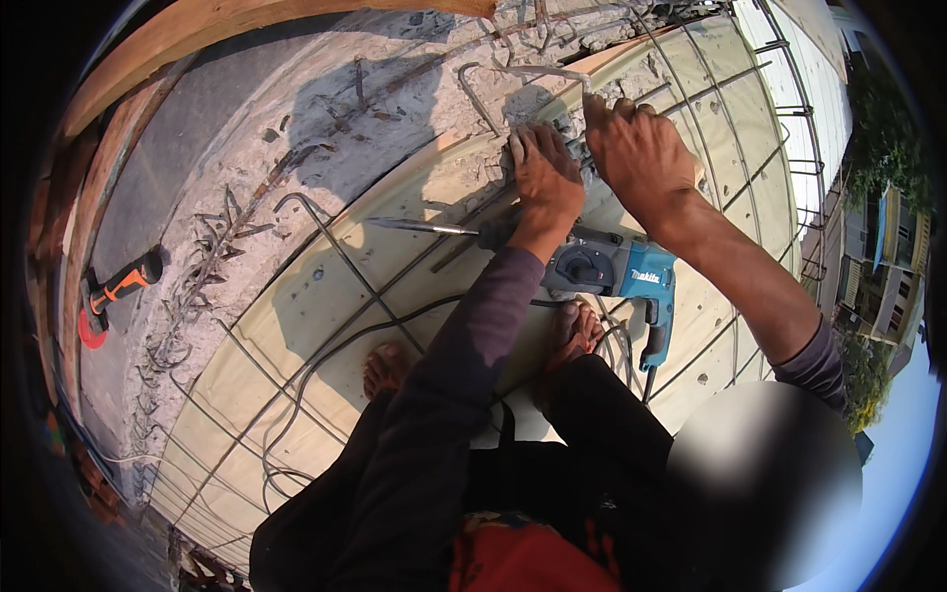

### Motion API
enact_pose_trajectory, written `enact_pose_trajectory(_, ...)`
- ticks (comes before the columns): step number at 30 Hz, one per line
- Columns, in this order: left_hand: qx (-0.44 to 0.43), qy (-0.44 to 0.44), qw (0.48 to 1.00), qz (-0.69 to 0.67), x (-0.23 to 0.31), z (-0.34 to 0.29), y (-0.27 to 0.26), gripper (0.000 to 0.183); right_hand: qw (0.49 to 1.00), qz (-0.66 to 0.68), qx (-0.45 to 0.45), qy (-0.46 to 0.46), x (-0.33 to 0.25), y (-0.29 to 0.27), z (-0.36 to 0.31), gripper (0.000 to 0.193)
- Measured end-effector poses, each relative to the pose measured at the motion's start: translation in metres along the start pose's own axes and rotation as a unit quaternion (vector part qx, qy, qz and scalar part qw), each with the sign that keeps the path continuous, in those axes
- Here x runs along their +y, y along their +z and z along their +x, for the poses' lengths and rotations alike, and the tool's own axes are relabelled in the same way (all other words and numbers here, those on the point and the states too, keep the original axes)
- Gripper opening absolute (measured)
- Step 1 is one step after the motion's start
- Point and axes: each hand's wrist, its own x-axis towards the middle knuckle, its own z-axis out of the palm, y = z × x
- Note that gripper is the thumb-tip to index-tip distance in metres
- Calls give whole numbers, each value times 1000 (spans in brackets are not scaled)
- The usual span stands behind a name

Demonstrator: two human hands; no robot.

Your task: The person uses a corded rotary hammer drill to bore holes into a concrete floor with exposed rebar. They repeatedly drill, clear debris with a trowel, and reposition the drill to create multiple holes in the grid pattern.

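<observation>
My right hand (639, 158) is closed in a fist beside a broken concrete edge. A bent steel bar (543, 70) runs into the top of this fist. Just to its left, my left hand (548, 176) has its fingers curled down against the edge, and what they hold is hidden. Below both hands, a teal and black rotary hammer (617, 268) lies on its side over the steel mesh. Its pointed chisel bit (414, 226) extends left. My left forearm passes over the tool and covers part of it.
Steel mesh (367, 286) lies over a pale sheet (296, 306) under my bare feet. A power cord (326, 355) loops at left. Rough concrete (296, 128) with jutting bars borders the sheet. An orange and black angle grinder (123, 286) and timber planks (227, 39) are farther left.
</observation>
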Motion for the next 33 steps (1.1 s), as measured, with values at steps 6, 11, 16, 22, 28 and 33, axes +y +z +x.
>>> enact_pose_trajectory(6,42,55,980,-189,1,-4,-10,48,990,-67,30,118,-59,10,24,37)
enact_pose_trajectory(11,7,69,967,-245,-17,0,-2,52,993,-48,-92,49,-67,-2,32,27)
enact_pose_trajectory(16,62,79,964,-248,-7,3,-20,53,998,-35,-16,45,-46,6,14,16)
enact_pose_trajectory(22,-22,80,974,-210,-15,2,-5,56,995,24,-89,-35,-31,13,17,23)
enact_pose_trajectory(28,-43,48,997,-46,-6,1,-9,53,994,53,74,61,34,16,-31,22)
enact_pose_trajectory(33,-2,46,998,-38,-7,-1,-7,60,991,-46,76,98,54,19,-4,20)
